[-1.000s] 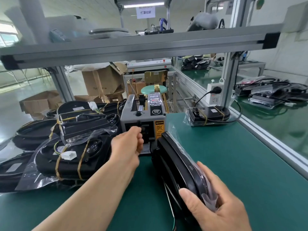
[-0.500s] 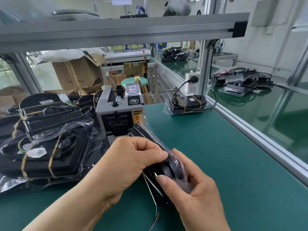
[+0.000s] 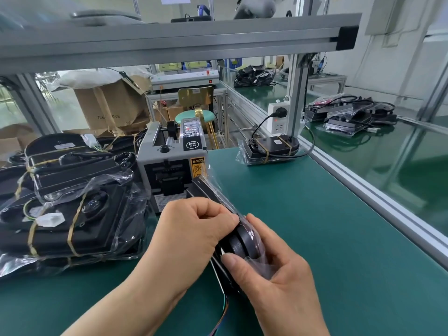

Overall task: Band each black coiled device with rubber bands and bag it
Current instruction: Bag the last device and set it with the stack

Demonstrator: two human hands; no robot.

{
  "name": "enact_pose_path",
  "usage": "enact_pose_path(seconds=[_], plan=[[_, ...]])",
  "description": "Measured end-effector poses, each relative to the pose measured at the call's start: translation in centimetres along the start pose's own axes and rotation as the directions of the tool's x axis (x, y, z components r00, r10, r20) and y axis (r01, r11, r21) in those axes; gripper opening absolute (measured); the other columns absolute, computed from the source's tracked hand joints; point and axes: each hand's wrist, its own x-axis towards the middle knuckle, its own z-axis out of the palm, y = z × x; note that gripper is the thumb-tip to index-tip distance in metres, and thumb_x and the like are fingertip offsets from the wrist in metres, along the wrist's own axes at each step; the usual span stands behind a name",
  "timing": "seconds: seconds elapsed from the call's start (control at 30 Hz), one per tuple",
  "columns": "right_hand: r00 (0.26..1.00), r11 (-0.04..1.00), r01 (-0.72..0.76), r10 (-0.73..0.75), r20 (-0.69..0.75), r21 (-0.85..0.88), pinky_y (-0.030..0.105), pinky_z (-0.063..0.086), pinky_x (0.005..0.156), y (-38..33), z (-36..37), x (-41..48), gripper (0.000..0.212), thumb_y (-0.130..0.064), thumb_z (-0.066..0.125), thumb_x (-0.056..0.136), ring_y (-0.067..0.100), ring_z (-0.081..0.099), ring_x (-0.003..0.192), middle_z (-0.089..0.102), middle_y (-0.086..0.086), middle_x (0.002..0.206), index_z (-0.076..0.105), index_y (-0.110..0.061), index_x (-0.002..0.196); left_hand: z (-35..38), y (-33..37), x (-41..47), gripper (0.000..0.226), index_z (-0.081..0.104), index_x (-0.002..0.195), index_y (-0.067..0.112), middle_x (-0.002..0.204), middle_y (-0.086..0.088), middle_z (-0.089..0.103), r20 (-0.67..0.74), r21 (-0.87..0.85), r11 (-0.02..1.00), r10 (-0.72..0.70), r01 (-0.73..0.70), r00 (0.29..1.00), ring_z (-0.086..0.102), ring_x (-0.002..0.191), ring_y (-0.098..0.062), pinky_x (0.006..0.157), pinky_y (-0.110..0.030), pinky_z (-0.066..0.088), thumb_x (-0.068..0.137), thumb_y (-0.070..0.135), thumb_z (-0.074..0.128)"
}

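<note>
A black device [image 3: 240,243] in a clear plastic bag [image 3: 218,190] stands on edge on the green bench, just in front of the tape dispenser. My right hand [image 3: 274,275] grips its near end from the right, thumb on the black face. My left hand [image 3: 194,229] has its fingers curled and pinches the bag's film at the device's top edge. Coloured wires [image 3: 221,316] trail from the device's underside toward me. A pile of banded, bagged devices [image 3: 68,214] lies at the left.
The grey tape dispenser [image 3: 169,166] stands behind the device. Another bagged device [image 3: 269,147] with a black cord sits at the back right near a wall socket [image 3: 278,115]. An aluminium rail [image 3: 363,190] bounds the bench on the right. A frame beam [image 3: 169,42] runs overhead.
My left hand left the tape dispenser and came back to the device's top edge, where it pinches the bag. My right hand has kept its hold on the near end.
</note>
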Motion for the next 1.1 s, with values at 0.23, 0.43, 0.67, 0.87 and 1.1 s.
enact_pose_path(seconds=[0.23,0.43,0.67,0.87,1.1], plan=[[1.0,1.0,0.009,-0.009,-0.002,-0.005,0.015,0.052,0.087,0.1,0.1,-0.1,0.065,-0.041,0.086,0.053,-0.003,0.069,0.1,0.073,-0.026,0.104,0.064,-0.044,0.114,0.5,0.0,-0.5,0.016,0.073,0.07,0.025,0.067,-0.008,0.068,-0.078,0.096,0.995,0.026,-0.019,0.997,0.059,0.057,-0.013,0.068,-0.043,0.057,0.061,0.038,0.07],[0.994,0.994,0.073,-0.079,-0.071,-0.082,-0.006,0.035,0.084,-0.3,-0.2,-0.2,0.037,-0.047,0.05,0.086,-0.023,0.054,0.107,0.062,-0.045,0.106,0.068,-0.04,0.118,0.6,-0.5,-0.4,0.018,0.071,0.071,0.027,0.052,0.008,0.052,-0.087,0.13,0.991,0.05,-0.039,0.995,0.044,0.051,-0.008,0.055,-0.032,0.044,0.059,0.039,0.068],[0.989,0.999,0.045,-0.043,-0.142,0.011,0.003,0.042,0.087,-0.4,0.3,-0.2,0.037,-0.052,0.037,0.091,-0.009,0.062,0.109,0.071,-0.028,0.108,0.072,-0.054,0.099,0.7,-1.0,-0.3,0.011,0.071,0.071,0.027,0.054,0.007,0.052,-0.088,0.114,0.992,0.061,-0.05,0.994,0.043,0.051,-0.007,0.054,-0.03,0.041,0.064,0.035,0.072],[0.996,0.998,0.067,-0.067,-0.063,-0.003,0.001,0.045,0.075,-1.0,0.5,-0.4,0.015,-0.048,0.063,0.089,-0.013,0.066,0.091,0.073,-0.028,0.094,0.073,-0.05,0.101,0.4,-0.8,0.2,0.01,0.072,0.069,0.024,0.062,-0.008,0.066,-0.067,0.135,0.99,0.039,-0.029,0.997,0.05,0.053,-0.009,0.058,-0.028,0.045,0.076,0.019,0.077],[0.994,0.994,0.104,-0.103,-0.045,0.022,0.004,0.046,0.085,-0.4,0.3,-0.6,0.053,-0.038,0.073,0.066,-0.008,0.065,0.104,0.07,-0.03,0.108,0.068,-0.03,0.119,-0.7,-0.5,1.8,0.049,0.063,0.09,0.028,0.08,0.008,0.064,-0.048,0.059,0.99,-0.125,0.128,0.991,0.056,0.061,-0.001,0.053,-0.015,0.04,0.047,0.037,0.083]])
